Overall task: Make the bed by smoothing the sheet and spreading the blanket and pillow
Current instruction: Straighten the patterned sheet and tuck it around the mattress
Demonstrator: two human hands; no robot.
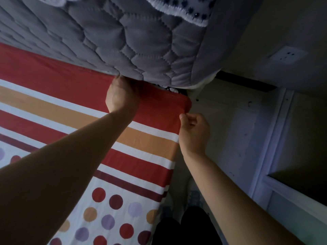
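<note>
The striped and dotted sheet [53,106] lies flat on the bed [174,156], up to its right edge. At the bed's far right corner the right hand [193,133] pinches the sheet's red border between thumb and fingers. Further, the left hand [122,96] reaches under the grey quilted blanket [123,41]; its fingers are hidden, so I cannot tell their grasp.
</note>
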